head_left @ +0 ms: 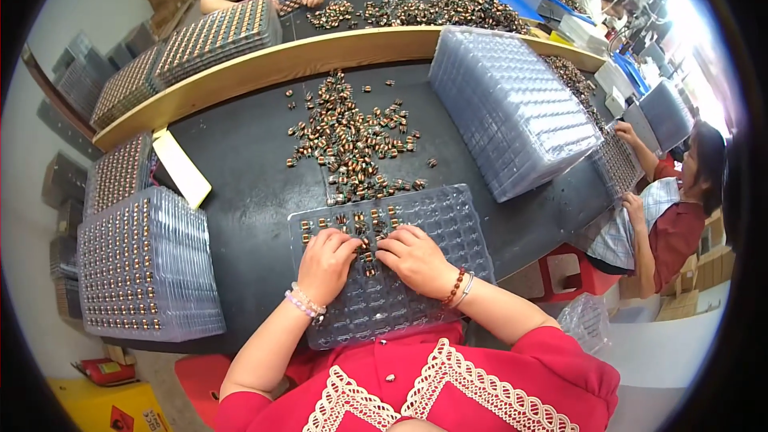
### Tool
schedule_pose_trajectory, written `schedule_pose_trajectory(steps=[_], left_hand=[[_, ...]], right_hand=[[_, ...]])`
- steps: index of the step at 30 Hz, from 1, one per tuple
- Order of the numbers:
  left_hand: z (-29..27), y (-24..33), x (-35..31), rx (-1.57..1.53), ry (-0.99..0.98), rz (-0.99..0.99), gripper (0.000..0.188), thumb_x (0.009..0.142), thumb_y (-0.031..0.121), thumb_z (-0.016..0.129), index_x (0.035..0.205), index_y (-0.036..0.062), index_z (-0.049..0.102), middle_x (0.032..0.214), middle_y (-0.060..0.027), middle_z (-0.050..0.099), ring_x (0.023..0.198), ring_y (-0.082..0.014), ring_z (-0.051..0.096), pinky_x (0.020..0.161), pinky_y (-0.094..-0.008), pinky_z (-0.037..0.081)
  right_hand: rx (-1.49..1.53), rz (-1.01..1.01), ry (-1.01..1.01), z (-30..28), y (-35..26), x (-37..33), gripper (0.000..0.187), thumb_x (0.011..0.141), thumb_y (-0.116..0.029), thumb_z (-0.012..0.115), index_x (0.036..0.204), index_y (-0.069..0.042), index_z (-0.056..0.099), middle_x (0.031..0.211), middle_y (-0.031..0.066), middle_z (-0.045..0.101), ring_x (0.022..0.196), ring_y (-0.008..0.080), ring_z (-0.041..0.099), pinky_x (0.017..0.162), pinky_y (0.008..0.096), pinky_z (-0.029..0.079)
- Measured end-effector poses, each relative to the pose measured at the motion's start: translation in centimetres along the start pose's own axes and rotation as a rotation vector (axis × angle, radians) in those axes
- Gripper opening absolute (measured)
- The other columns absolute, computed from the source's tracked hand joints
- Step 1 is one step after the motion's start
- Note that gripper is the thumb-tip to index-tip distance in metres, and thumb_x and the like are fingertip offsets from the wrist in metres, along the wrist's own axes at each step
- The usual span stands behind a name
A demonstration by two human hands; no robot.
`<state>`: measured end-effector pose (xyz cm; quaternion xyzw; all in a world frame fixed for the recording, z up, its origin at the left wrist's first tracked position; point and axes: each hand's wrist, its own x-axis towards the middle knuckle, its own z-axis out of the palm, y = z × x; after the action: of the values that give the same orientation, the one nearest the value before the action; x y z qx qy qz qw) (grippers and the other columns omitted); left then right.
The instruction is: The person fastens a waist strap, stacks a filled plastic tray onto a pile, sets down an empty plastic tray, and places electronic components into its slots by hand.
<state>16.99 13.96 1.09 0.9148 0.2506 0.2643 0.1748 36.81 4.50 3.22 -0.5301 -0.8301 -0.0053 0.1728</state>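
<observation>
Found at left: a stack of filled trays (148,268) near the edge of the table (252,184); could topple if bumped. Next, left hand (324,262), fingers bent over a clear tray (372,312), fingertips close together; cannot tell whether closed on anything. Ahead, loose coppery parts (348,136) heaped toward the tray's far edge; could scatter if nudged. Noted in upper-left cells: seated parts (376,214), some bunched between both hands; could lie crooked if pushed unevenly. Then right hand (416,260), similarly curled; cannot tell whether clamped. Farther right, a tall stack of clear trays (512,112); could slide if brushed.
</observation>
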Motion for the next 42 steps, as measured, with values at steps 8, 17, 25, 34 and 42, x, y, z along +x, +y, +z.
schedule_pose_trajectory(steps=[8,17,25,34,42], left_hand=[[-1.4,-0.3,1.1,-0.475,0.095,-0.382,0.018,0.088,0.003,0.059,0.107,0.0019,0.060,0.099,-0.0099,0.068,0.086,-0.0212,0.065,0.077,-0.0326,0.052],[-3.7,-2.1,-0.7,-0.890,0.179,-0.558,0.017,0.093,-0.002,0.051,0.109,0.0025,0.053,0.104,-0.0081,0.065,0.090,-0.0122,0.061,0.082,-0.0267,0.050],[-2.6,-4.3,-2.4,-0.696,0.313,-0.655,0.012,0.088,-0.003,0.058,0.099,-0.0011,0.063,0.095,-0.0053,0.057,0.071,-0.0113,0.062,0.064,-0.0233,0.050],[-1.5,-5.1,0.0,-0.634,0.272,-0.613,0.014,0.090,-0.005,0.054,0.102,-0.0027,0.062,0.103,-0.0057,0.055,0.080,-0.0114,0.063,0.069,-0.0232,0.051],[-1.4,-5.6,0.8,-0.642,0.285,-0.647,0.013,0.090,-0.005,0.054,0.100,-0.0034,0.062,0.103,-0.0074,0.057,0.080,-0.0141,0.067,0.067,-0.0245,0.054]], right_hand=[[0.224,0.128,0.214,-0.1,0.5,1.3,0.029,0.083,-0.009,0.060,0.111,-0.007,0.063,0.091,0.0067,0.065,0.082,0.0238,0.063,0.074,0.0360,0.052],[0.557,0.155,0.314,0.4,-1.4,2.5,0.024,0.087,-0.007,0.063,0.111,-0.004,0.062,0.097,0.0130,0.067,0.087,0.0314,0.066,0.076,0.0389,0.053],[0.848,0.201,0.404,-6.6,-2.0,4.1,0.029,0.087,-0.009,0.063,0.116,-0.006,0.062,0.088,0.0116,0.067,0.076,0.0278,0.065,0.067,0.0366,0.052],[0.904,-0.759,0.749,-18.9,-2.3,5.6,0.074,0.092,-0.009,0.061,0.145,-0.044,0.024,0.107,0.0153,0.063,0.064,0.0238,0.063,0.061,0.0331,0.058],[0.948,-0.804,0.888,-17.6,-0.2,7.7,0.074,0.086,-0.002,0.066,0.137,-0.046,0.035,0.093,0.0158,0.063,0.058,0.0192,0.061,0.056,0.0309,0.057]])
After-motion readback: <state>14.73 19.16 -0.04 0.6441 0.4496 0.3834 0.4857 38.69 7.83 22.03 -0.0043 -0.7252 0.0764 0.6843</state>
